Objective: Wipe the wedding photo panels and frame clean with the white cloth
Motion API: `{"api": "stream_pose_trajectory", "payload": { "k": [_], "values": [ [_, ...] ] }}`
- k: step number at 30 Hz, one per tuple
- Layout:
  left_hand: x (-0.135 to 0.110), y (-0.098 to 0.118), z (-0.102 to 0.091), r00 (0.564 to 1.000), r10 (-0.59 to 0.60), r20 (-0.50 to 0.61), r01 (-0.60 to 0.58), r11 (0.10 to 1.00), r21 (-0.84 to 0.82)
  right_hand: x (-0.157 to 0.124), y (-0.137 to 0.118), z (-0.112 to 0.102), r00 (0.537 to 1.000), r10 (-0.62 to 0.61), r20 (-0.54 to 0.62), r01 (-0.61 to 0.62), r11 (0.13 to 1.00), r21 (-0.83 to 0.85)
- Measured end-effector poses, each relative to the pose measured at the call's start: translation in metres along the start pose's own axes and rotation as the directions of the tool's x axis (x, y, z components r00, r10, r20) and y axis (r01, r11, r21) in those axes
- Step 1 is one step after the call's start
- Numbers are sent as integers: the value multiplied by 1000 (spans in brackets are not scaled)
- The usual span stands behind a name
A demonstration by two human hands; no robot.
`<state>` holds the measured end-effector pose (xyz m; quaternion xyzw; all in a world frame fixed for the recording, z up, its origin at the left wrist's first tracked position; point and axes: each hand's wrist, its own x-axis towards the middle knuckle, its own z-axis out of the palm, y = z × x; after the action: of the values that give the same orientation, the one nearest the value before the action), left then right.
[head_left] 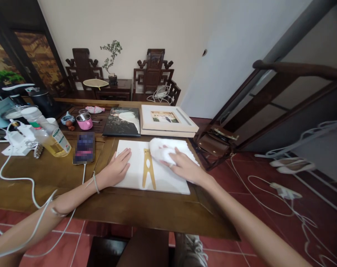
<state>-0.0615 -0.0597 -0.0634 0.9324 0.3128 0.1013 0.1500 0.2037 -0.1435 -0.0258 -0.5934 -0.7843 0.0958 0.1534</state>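
Observation:
A white flat board (135, 174) with a gold clothespin shape (148, 167) on it lies on the wooden table (124, 207). My left hand (117, 168) rests flat on the board's left part, fingers stretched out. Over the board's upper right part, my right hand (182, 165) presses a white cloth (160, 149) against the surface, fingers laid over it.
Behind the board lie a white picture frame (168, 118) and a dark photo print (124, 121). To the left are a phone (84, 148) on a cable, an oil bottle (50, 137), a pink cup (84, 121) and a white charger (18, 139). Cables and shoes (289, 165) lie on the red tile floor.

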Motion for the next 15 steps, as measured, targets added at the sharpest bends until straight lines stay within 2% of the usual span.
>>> {"api": "stream_pose_trajectory", "payload": {
  "k": [3, 5, 8, 11, 13, 15],
  "values": [
    [0, -1, 1, 1000, 7, -2, -7, 1000, -5, 24, -8, 13, 995, 70, -69, -71, 997, -11],
    [0, -2, 1, 1000, 6, 1, -6, 1000, -5, 20, -23, 20, 996, 50, -71, -53, 998, -36],
    [0, -1, 1, 1000, 11, -7, -11, 1000, -8, -10, -55, 28, 999, -33, -4, 33, 998, -49],
    [1, 0, 0, 1000, 8, -2, -8, 1000, -5, -48, -84, 29, 987, -131, 94, 131, 991, 12],
    [1, 1, 0, 1000, 1, 8, -1, 1000, -1, -63, -94, 28, 973, -191, 130, 187, 981, 45],
    [1, 1, 0, 1000, 0, 11, 0, 1000, 4, -66, -94, 28, 967, -215, 138, 210, 976, 51]
  ]
}}
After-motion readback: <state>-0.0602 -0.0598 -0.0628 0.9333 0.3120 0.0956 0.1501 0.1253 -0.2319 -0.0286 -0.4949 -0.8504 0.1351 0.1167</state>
